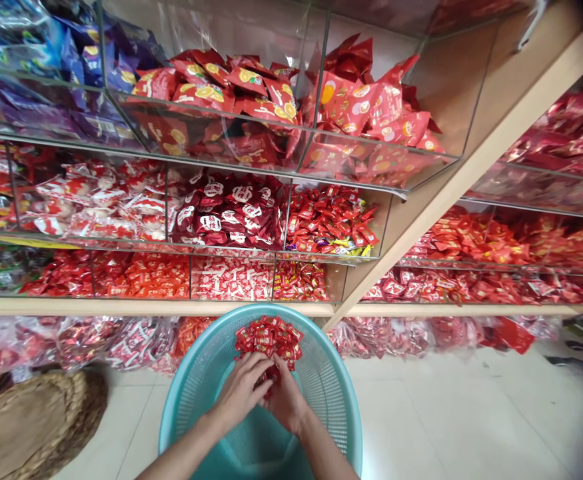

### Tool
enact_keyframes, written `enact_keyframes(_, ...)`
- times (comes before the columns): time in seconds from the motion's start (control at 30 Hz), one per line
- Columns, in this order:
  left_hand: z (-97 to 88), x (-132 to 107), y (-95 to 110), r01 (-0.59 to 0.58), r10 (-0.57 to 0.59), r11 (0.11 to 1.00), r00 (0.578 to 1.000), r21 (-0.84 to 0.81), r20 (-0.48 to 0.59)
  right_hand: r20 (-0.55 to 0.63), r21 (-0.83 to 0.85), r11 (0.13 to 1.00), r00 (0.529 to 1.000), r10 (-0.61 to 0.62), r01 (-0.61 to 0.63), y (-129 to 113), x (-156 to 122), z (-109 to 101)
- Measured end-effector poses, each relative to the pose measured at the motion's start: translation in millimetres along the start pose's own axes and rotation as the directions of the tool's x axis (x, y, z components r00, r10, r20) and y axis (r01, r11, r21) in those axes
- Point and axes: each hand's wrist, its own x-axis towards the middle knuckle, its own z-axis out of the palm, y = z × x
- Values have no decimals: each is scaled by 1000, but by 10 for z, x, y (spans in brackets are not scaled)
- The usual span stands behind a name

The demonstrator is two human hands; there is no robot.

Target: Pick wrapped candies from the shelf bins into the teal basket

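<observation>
A teal plastic basket [347, 400] with mesh sides stands on the floor, and both my hands are down inside it. A heap of small red wrapped candies [270, 335] lies against its far side. My left hand [244, 383] is curled over some of the candies, its fingers bent toward the right hand. My right hand [285, 395] is cupped close against the left, with red candies between the two palms. The fingers overlap, so part of what they hold is hidden.
Clear-fronted shelf bins [231, 277] hold wrapped sweets, mostly red, ahead of me. A wooden divider [451, 193] slants at the right. Bagged sweets [141, 343] sit below the shelves. A woven basket [36, 423] stands at the left on the tiled floor [436, 413].
</observation>
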Motion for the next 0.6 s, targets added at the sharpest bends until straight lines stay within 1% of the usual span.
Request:
enact_keyframes(0.07, -15, 6, -10, 56, -57, 998, 998, -29, -20, -41, 40, 999, 999, -11, 12, -26, 3, -14)
enact_keyframes(0.2, -40, 25, -31, 123, -124, 987, 992, -98, -3, -108, 98, 993, 993, -49, 60, -78, -11, -17)
enact_keyframes(0.27, -49, 26, -30, 120, -120, 987, 993, -110, 2, -134, 129, 989, 989, -57, 74, -90, -14, -14)
enact_keyframes(0.47, -69, -30, -4, 58, -57, 990, 998, -130, 14, -209, 168, 982, 977, -49, 85, -91, 13, -42)
enact_keyframes(0.53, -74, -52, -6, 47, -44, 994, 998, -95, 34, -200, 159, 984, 979, -48, 80, -86, 31, -72)
enact_keyframes(0.6, -84, -69, -10, 15, -14, 1000, 998, -16, 61, -176, 131, 990, 984, -37, 61, -81, 44, -103)
